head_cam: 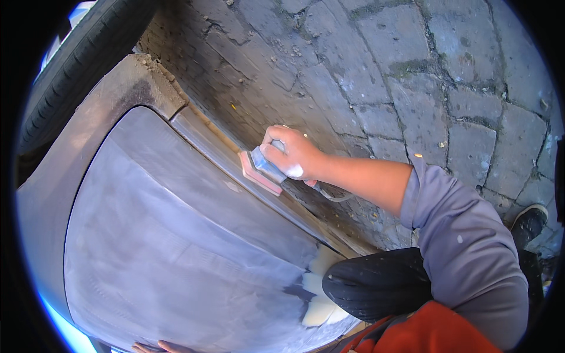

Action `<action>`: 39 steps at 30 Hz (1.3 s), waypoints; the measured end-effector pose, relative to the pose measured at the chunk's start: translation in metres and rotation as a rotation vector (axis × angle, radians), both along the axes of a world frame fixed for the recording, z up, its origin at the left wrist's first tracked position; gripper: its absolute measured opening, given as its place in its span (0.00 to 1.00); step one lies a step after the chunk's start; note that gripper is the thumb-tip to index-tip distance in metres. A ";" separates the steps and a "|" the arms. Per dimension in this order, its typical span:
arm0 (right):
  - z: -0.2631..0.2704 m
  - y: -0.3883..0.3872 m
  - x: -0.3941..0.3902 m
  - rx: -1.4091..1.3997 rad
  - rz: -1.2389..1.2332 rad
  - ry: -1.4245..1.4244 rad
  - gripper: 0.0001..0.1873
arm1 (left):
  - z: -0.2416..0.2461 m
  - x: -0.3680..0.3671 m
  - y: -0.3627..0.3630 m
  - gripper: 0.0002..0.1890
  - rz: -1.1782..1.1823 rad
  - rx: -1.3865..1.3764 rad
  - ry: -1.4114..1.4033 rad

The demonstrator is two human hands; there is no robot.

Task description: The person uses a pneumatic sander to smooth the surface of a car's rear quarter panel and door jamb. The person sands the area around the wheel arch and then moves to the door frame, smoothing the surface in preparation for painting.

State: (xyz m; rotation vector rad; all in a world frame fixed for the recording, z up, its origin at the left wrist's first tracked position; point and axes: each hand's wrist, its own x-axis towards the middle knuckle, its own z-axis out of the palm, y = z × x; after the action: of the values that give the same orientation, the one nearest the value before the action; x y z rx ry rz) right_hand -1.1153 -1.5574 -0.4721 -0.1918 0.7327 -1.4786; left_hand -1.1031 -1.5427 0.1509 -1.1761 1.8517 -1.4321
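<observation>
My right hand (289,152) is closed around a blue-bodied power sander (268,165) with a pinkish pad edge, held at the car's rocker panel (212,143) along the bottom of the door. A hose or cable runs from the tool's rear. The grey, dull-sanded car door (176,247) fills the lower left, with cream filler patches (320,311) near my knee. At the bottom edge, the fingers of my left hand (161,347) lie on the door's surface; the rest of that hand is cut off by the frame.
A tyre (84,70) stands at the upper left beside the dusty rear quarter panel (114,92). Uneven paving stones (388,110) lie below the car. My bent knee (375,282) is close to the door, and a dark shoe (529,223) rests at the right.
</observation>
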 end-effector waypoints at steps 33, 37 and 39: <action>0.004 -0.119 -0.114 0.039 0.028 0.167 0.18 | -0.007 -0.005 0.000 0.49 -0.060 -0.011 -0.031; 0.009 -0.121 -0.121 0.074 0.091 0.155 0.17 | -0.004 -0.004 0.001 0.47 -0.082 0.007 -0.053; 0.007 -0.122 -0.116 0.084 0.075 0.164 0.17 | -0.004 -0.004 0.000 0.48 -0.075 0.001 -0.053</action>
State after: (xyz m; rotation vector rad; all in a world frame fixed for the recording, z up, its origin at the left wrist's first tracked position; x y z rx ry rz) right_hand -1.2313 -1.6798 -0.4655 -0.2751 0.9088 -1.3692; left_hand -1.1069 -1.5422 0.1474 -1.0676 1.8779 -1.4888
